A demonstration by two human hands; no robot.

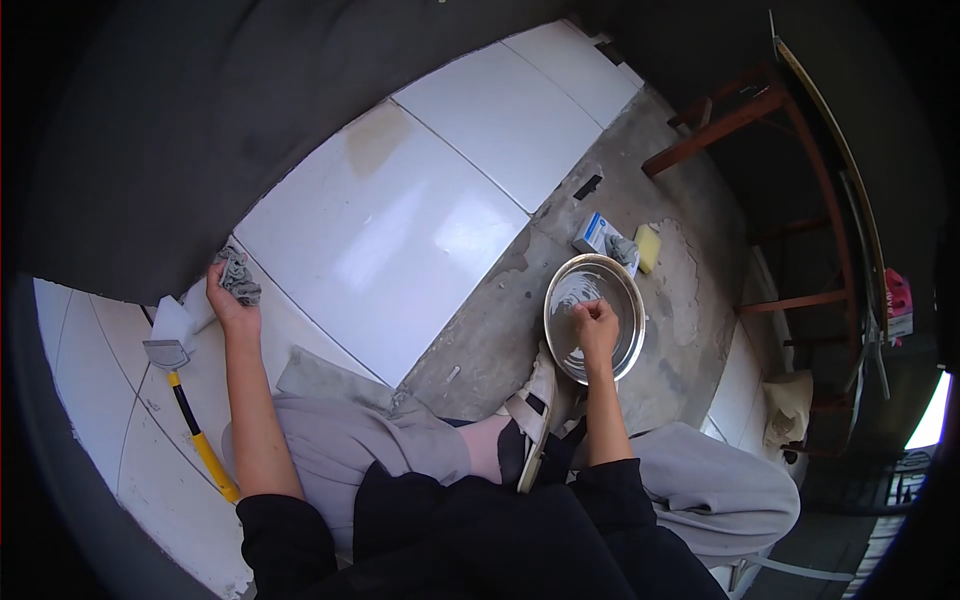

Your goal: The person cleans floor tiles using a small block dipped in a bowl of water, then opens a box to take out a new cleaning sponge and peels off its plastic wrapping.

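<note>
My left hand [233,300] is raised at the left, beside the dark wall, with its fingers wrapped round a crumpled grey cloth [239,277]. Over a round metal bowl [636,345] of water, my right hand [596,322] hangs with its fingers pressed together; whatever they hold, if anything, is too small to name. Ripples show on the water [575,292] beside that hand. Just behind the bowl lie a blue and white box [593,232], a second grey cloth [621,249] and a yellow sponge [648,248].
Large white tiles [430,220] border rough concrete [680,330]. A scraper with a yellow and black handle [210,460] lies at the left. A brown wooden frame [815,200] stands at the right, above a beige bag [788,408]. A dark piece [588,187] lies on the concrete.
</note>
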